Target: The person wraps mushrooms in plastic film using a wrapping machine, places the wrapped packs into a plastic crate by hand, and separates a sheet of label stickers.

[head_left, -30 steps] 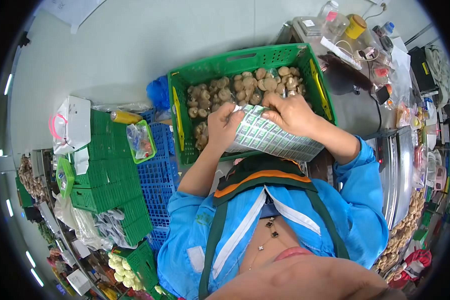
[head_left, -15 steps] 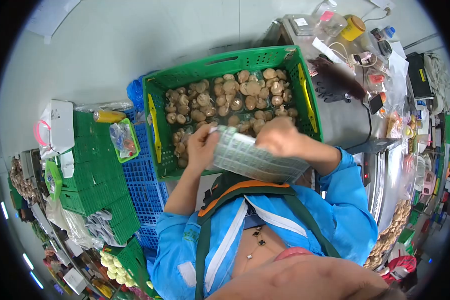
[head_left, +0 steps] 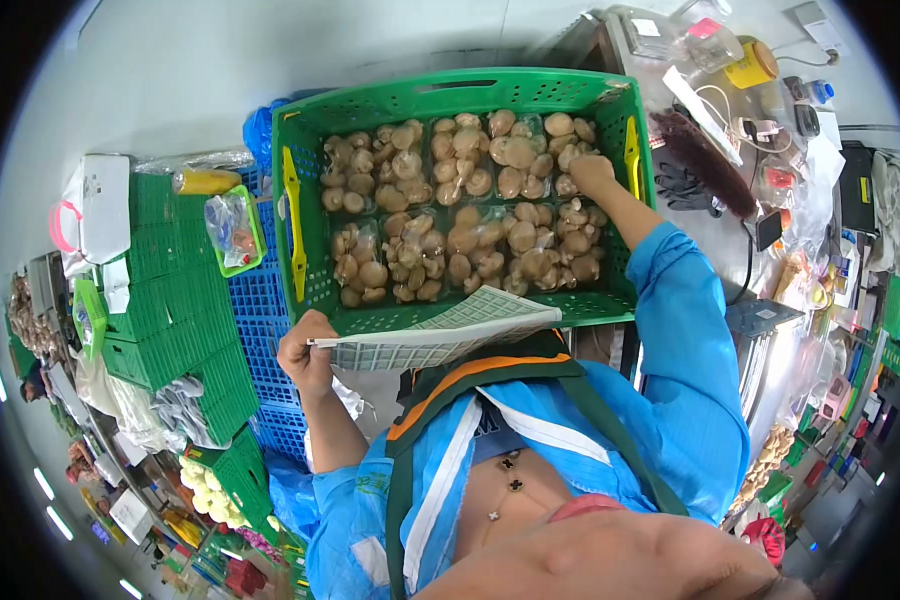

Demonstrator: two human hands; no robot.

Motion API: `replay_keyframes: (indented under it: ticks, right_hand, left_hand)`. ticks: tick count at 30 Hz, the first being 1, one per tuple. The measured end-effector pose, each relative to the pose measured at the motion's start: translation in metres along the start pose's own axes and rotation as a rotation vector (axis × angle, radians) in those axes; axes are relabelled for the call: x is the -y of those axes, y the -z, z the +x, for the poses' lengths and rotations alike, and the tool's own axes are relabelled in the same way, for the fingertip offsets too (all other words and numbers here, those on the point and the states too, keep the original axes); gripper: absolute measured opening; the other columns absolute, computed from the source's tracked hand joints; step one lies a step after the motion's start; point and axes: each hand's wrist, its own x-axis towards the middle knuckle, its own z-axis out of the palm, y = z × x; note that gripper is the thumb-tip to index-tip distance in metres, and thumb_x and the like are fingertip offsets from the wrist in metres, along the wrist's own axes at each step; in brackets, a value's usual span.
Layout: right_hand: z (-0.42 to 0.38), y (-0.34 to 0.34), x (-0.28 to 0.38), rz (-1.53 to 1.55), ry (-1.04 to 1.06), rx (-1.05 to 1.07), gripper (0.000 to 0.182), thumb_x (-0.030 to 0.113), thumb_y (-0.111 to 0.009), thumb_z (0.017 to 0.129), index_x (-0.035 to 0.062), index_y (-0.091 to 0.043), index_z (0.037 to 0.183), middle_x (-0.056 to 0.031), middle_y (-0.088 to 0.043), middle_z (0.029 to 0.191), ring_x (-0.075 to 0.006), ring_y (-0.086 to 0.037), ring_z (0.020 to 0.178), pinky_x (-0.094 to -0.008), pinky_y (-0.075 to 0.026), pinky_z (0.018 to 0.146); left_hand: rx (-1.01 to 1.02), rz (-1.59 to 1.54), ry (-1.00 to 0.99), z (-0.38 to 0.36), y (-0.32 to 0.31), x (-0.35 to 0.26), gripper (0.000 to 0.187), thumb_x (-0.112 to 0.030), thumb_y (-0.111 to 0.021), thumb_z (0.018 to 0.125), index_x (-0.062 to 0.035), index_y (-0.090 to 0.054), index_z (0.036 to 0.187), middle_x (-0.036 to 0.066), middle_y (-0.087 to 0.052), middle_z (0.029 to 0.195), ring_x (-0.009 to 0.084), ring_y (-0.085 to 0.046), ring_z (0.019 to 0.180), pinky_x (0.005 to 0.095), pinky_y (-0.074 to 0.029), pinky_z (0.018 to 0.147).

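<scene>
My left hand [head_left: 308, 352] pinches the edge of a sheet of labels [head_left: 440, 338], printed in a greenish grid. The sheet hangs bent in front of my apron, over the near rim of a green crate [head_left: 460, 96]. Inside the crate lie several clear-wrapped packs of brown mushrooms [head_left: 518, 155], set in two rows. My right hand [head_left: 592, 176] reaches down to the pack in the far right corner. Its fingers are drawn together against that pack, and their tips are hidden.
Left of the crate stand stacked green crates [head_left: 175, 300] and blue crates [head_left: 260, 330], with a small green basket [head_left: 235, 230] on top. To the right, a metal table [head_left: 705, 225] carries gloves [head_left: 685, 190], jars and a cable. A wall rises behind.
My right hand has left the sheet and moved forward and right to the far right pack. My left hand has drawn the sheet back and left, uncovering the near row.
</scene>
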Motion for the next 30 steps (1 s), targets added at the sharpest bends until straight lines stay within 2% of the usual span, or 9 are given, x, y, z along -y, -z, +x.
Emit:
replay_keyframes:
  ticks: [4, 8, 13, 14, 16, 18, 20, 24, 30]
  right_hand:
    - [-0.009, 0.036, -0.011, 0.112, -0.110, -0.054, 0.018, 0.021, -0.060, 0.074, 0.0059, -0.062, 0.083, -0.0128, -0.064, 0.083, -0.0283, -0.063, 0.077, -0.0390, -0.050, 0.063]
    - [0.015, 0.027, 0.043, 0.536, 0.318, -0.035, 0.031, 0.025, -0.060, 0.076, 0.0079, -0.051, 0.100, -0.0120, -0.063, 0.086, -0.0325, -0.060, 0.080, -0.0417, -0.047, 0.068]
    - [0.031, 0.036, 0.085, 0.256, 0.388, -0.280, 0.035, 0.024, -0.063, 0.072, 0.0042, -0.050, 0.098, -0.0172, -0.062, 0.082, -0.0340, -0.060, 0.075, -0.0435, -0.048, 0.062]
    - [0.031, 0.053, 0.076, 0.255, 0.402, -0.277, 0.035, 0.024, -0.063, 0.072, 0.0042, -0.050, 0.098, -0.0172, -0.062, 0.082, -0.0340, -0.060, 0.075, -0.0435, -0.048, 0.062]
    - [0.038, 0.075, 0.063, 0.302, 0.309, 0.090, 0.037, 0.024, -0.066, 0.070, 0.0048, -0.050, 0.097, -0.0166, -0.062, 0.083, -0.0340, -0.060, 0.075, -0.0425, -0.048, 0.062]
    - [0.046, 0.066, 0.083, 0.400, 0.250, -0.052, 0.037, 0.024, -0.067, 0.069, 0.0048, -0.050, 0.097, -0.0169, -0.062, 0.082, -0.0340, -0.060, 0.075, -0.0422, -0.048, 0.062]
    - [0.049, 0.069, 0.127, 0.711, 0.460, -0.083, 0.037, 0.020, -0.065, 0.070, 0.0061, -0.048, 0.100, -0.0136, -0.061, 0.088, -0.0319, -0.059, 0.082, -0.0418, -0.047, 0.067]
    - [0.054, 0.080, 0.187, 0.345, 0.689, -0.212, 0.028, 0.015, -0.060, 0.072, 0.0034, -0.047, 0.094, -0.0129, -0.063, 0.078, -0.0317, -0.062, 0.074, -0.0418, -0.048, 0.063]
    - [0.092, 0.094, 0.196, 0.011, 0.379, -0.184, 0.021, 0.008, -0.058, 0.072, -0.0003, -0.051, 0.090, -0.0156, -0.063, 0.075, -0.0284, -0.064, 0.069, -0.0388, -0.050, 0.055]
  left_hand:
    - [-0.034, 0.012, 0.020, -0.007, 0.008, 0.000, 0.029, -0.026, -0.064, 0.079, 0.0000, -0.057, 0.069, 0.006, -0.052, 0.060, 0.0161, -0.043, 0.056, 0.0272, -0.031, 0.052]
    - [-0.059, 0.013, 0.014, -0.006, 0.002, 0.001, 0.028, -0.025, -0.064, 0.079, 0.0000, -0.057, 0.070, 0.006, -0.053, 0.061, 0.0159, -0.043, 0.055, 0.0271, -0.032, 0.052]
    - [-0.050, 0.046, -0.008, -0.006, 0.008, -0.008, 0.028, -0.026, -0.064, 0.078, -0.0001, -0.058, 0.069, 0.005, -0.054, 0.061, 0.0159, -0.043, 0.055, 0.0271, -0.032, 0.052]
    - [-0.062, 0.072, -0.018, -0.008, 0.012, -0.009, 0.029, -0.026, -0.064, 0.078, 0.0001, -0.058, 0.069, 0.005, -0.053, 0.061, 0.0159, -0.044, 0.055, 0.0271, -0.032, 0.052]
    - [-0.086, 0.073, -0.003, -0.012, 0.015, -0.010, 0.028, -0.025, -0.064, 0.078, 0.0004, -0.058, 0.068, 0.005, -0.053, 0.060, 0.0159, -0.043, 0.055, 0.0270, -0.032, 0.051]
    - [-0.119, 0.061, 0.001, -0.012, 0.014, -0.007, 0.027, -0.023, -0.063, 0.078, 0.0010, -0.059, 0.067, 0.005, -0.053, 0.059, 0.0158, -0.043, 0.054, 0.0267, -0.031, 0.051]
    - [-0.090, 0.083, -0.023, -0.007, 0.009, -0.005, 0.024, -0.021, -0.062, 0.078, 0.0009, -0.059, 0.069, 0.005, -0.053, 0.059, 0.0166, -0.044, 0.053, 0.0273, -0.032, 0.050]
    - [-0.007, 0.091, -0.012, -0.010, 0.010, -0.004, 0.025, -0.024, -0.061, 0.081, -0.0008, -0.061, 0.072, 0.004, -0.055, 0.060, 0.0172, -0.047, 0.054, 0.0282, -0.035, 0.049]
    - [-0.096, 0.158, 0.056, -0.025, 0.028, -0.002, 0.028, -0.027, -0.063, 0.080, 0.0001, -0.059, 0.072, 0.005, -0.054, 0.062, 0.0160, -0.046, 0.057, 0.0276, -0.034, 0.053]
